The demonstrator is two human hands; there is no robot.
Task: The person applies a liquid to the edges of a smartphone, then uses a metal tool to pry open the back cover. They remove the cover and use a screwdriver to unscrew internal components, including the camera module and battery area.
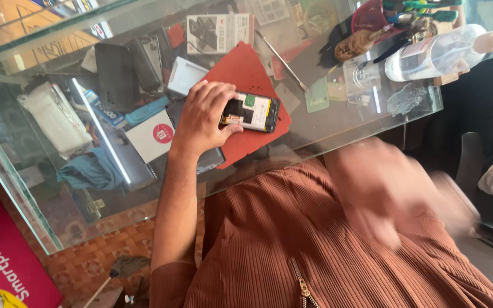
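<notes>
Left hand [201, 117] gripping opened smartphone [252, 112] on red mat [241, 71], mid-counter. Right hand [395, 194] near, blurred, grip unreadable. Metal spudger [283, 60], clear bottle [435, 54], tool cup [372, 17] far right; white box [152, 136] left.

**Left hand planted, right hand a blur**

The left hand [203, 117] reaches forward on a bare, nearly straight forearm, palm down, fingers curled over and thumb pressed along the side in a firm grip. The right hand [386, 197] hangs close to the chest, smeared by motion, its finger pose unreadable.
</notes>
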